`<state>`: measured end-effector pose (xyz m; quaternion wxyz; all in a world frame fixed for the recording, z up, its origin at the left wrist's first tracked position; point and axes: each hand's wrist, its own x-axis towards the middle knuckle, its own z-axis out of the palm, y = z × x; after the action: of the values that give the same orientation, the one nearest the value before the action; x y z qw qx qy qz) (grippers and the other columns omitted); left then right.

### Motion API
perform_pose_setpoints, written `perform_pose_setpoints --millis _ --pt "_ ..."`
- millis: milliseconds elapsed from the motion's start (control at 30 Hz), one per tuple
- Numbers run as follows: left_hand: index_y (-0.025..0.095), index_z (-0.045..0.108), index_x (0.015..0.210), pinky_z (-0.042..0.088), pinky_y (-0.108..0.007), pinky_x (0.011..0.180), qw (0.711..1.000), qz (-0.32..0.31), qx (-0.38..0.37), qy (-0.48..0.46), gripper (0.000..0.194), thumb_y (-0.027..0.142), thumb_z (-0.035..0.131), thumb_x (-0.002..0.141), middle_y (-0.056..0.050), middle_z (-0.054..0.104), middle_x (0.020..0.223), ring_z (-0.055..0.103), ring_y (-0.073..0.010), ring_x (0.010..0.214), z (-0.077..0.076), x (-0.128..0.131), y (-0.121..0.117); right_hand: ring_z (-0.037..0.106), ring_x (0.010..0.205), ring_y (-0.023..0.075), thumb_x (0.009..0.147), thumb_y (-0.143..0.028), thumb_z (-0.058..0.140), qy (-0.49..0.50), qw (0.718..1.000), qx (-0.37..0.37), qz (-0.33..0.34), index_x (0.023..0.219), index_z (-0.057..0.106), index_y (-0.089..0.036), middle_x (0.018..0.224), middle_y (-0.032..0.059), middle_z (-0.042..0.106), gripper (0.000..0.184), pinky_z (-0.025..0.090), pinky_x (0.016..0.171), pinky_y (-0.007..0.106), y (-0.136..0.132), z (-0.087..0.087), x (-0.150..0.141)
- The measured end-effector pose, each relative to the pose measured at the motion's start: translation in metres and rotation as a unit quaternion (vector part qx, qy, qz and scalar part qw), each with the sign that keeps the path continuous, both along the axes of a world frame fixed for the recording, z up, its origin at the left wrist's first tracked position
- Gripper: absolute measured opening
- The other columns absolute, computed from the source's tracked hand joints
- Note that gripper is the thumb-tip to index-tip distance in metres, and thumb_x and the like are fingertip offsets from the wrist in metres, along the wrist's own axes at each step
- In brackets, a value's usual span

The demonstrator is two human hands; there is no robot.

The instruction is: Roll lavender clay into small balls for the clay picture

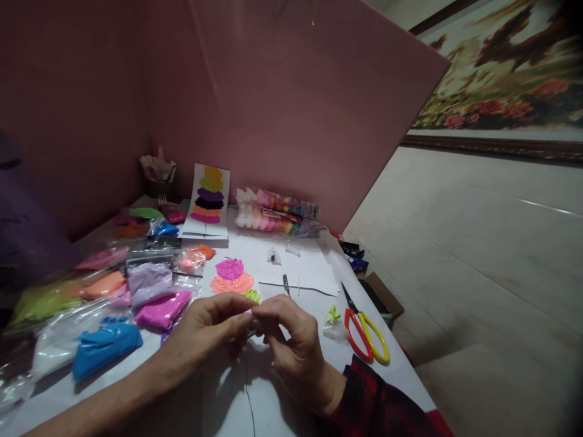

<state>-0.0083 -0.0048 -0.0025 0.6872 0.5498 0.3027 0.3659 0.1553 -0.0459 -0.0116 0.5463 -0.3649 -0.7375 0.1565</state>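
My left hand (212,325) and my right hand (294,343) meet over the white paper, thumbs and fingers pinched together. Between them shows a bit of something small and clear or shiny, mostly hidden by the fingers. Just behind the hands lies a sheet with ridged clay shapes: a magenta one (230,269), a coral one (232,283) and a lime one (252,295), partly covered by my fingers. A thin dark line (249,400) runs down the paper below the hands. Right of my right hand sits a small clear bag with lime clay (334,315).
Scissors (364,331) with red and yellow handles lie at the right edge. Bagged clay, including a blue pack (107,346) and a magenta pack (164,308), crowds the left. A sample picture (207,203) leans at the back beside packaged clay (276,212). A small dark tool (286,284) lies mid-table.
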Motion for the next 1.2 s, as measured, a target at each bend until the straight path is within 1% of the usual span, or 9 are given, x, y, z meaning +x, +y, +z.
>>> perform_pose_setpoints --millis 167,300,367,533,633,800,967,1133,1200 --pt "0.016 0.068 0.078 0.047 -0.021 0.05 0.999 0.034 -0.004 0.026 0.022 0.036 0.072 0.073 0.001 0.065 0.063 0.057 -0.01 0.05 0.0048 -0.0006 0.0 0.058 0.067 0.0131 0.083 -0.012 0.061 -0.011 0.999 -0.007 -0.034 0.115 0.056 -0.019 0.082 0.0031 0.062 0.034 0.05 0.06 0.025 -0.0005 0.0018 -0.0003" --pt "0.019 0.066 0.1 0.05 -0.025 0.05 0.998 0.052 -0.015 0.012 0.036 0.042 0.07 0.073 0.002 0.066 0.059 0.059 -0.0137 0.05 0.0009 -0.0002 0.0007 0.056 0.066 0.0135 0.085 -0.012 0.057 -0.025 0.999 -0.009 -0.046 0.096 0.062 -0.018 0.076 0.003 0.061 0.013 0.048 0.059 0.025 0.0008 0.0024 -0.0008" --pt "0.019 0.064 0.105 0.05 -0.026 0.048 0.998 0.053 -0.028 0.013 0.041 0.048 0.066 0.076 0.002 0.065 0.053 0.06 -0.0153 0.048 -0.0011 -0.0001 0.0011 0.057 0.07 0.0144 0.085 -0.008 0.054 -0.018 0.999 0.004 -0.044 0.093 0.062 -0.018 0.078 0.0037 0.061 0.015 0.048 0.06 0.025 0.0007 0.0028 -0.0011" --pt "0.015 0.066 0.078 0.047 -0.022 0.047 0.999 0.002 -0.048 0.014 0.027 0.042 0.069 0.076 -0.001 0.066 0.053 0.059 -0.0123 0.045 -0.0001 -0.0003 0.002 0.059 0.078 0.0156 0.079 0.0 0.048 -0.009 1.0 0.007 -0.019 0.099 0.06 -0.02 0.084 0.0041 0.061 0.031 0.05 0.065 0.027 0.0 0.0036 -0.0013" --pt "0.016 0.066 0.078 0.048 -0.022 0.048 0.998 0.027 -0.055 -0.022 0.025 0.038 0.076 0.069 0.001 0.066 0.054 0.059 -0.0122 0.047 0.001 -0.0005 0.0028 0.058 0.073 0.0142 0.079 -0.002 0.051 -0.007 0.999 -0.01 -0.035 0.104 0.058 -0.018 0.085 0.0042 0.06 0.03 0.048 0.06 0.024 0.0004 0.0046 -0.0012" --pt "0.018 0.068 0.084 0.049 -0.022 0.049 0.997 0.052 -0.046 -0.032 0.027 0.033 0.079 0.066 0.002 0.067 0.058 0.06 -0.0122 0.05 -0.0007 -0.002 0.0049 0.054 0.067 0.0137 0.083 -0.012 0.058 -0.025 0.999 -0.025 -0.027 0.087 0.061 -0.015 0.075 0.0041 0.059 0.006 0.045 0.059 0.025 0.0016 0.0056 -0.0005" --pt "0.015 0.069 0.085 0.049 -0.023 0.053 0.997 0.045 -0.055 -0.005 0.032 0.044 0.072 0.072 -0.001 0.067 0.056 0.059 -0.0122 0.05 -0.0007 -0.0017 0.005 0.055 0.07 0.0146 0.086 -0.011 0.053 -0.029 0.999 -0.006 -0.045 0.092 0.061 -0.016 0.077 0.0041 0.059 0.011 0.047 0.062 0.026 0.0018 0.0038 -0.0003" --pt "0.014 0.068 0.082 0.047 -0.024 0.046 0.999 0.007 -0.044 0.002 0.026 0.036 0.075 0.071 0.001 0.063 0.058 0.056 -0.0119 0.047 0.0029 0.0001 0.0031 0.057 0.075 0.0153 0.085 -0.008 0.051 -0.034 0.999 0.003 -0.026 0.092 0.06 -0.018 0.081 0.0047 0.061 0.015 0.048 0.066 0.027 0.0017 0.0036 -0.0003" --pt "0.014 0.067 0.078 0.046 -0.023 0.047 0.999 0.017 -0.038 0.006 0.023 0.035 0.074 0.072 0.002 0.061 0.057 0.055 -0.0112 0.048 0.0039 -0.0003 0.0027 0.056 0.071 0.0148 0.083 -0.009 0.054 -0.042 0.999 -0.011 -0.024 0.093 0.06 -0.017 0.081 0.0044 0.06 0.015 0.048 0.063 0.027 0.0019 0.0034 0.0001"
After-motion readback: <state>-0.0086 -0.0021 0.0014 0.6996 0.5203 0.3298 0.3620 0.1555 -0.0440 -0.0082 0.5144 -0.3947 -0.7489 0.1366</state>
